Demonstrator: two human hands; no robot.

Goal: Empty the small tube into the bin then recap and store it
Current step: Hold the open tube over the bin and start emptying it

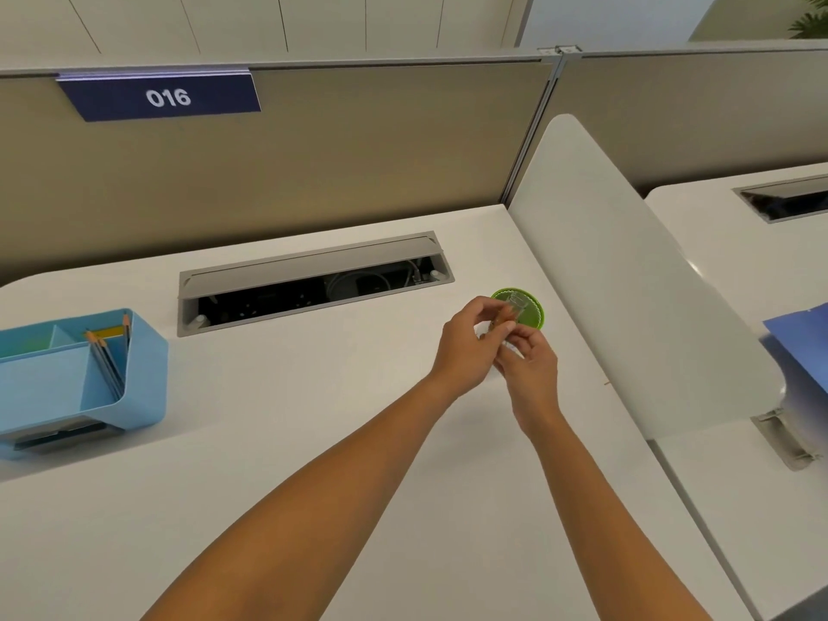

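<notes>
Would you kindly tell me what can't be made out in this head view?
- Small tube: clear and blurred; contents and cap state unreadable, partly hidden by the left hand and right hand.
- Green bin: inside hidden by tube and fingers.
- Blue organizer: left part cut off by the frame edge.

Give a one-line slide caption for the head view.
Both hands, left hand and right hand, hold a small clear tube over the green bin.

A green bin (535,307) on the white desk (286,441), a light-blue organiser (134,374) at left, and a seemingly clear tube (515,303).
</notes>
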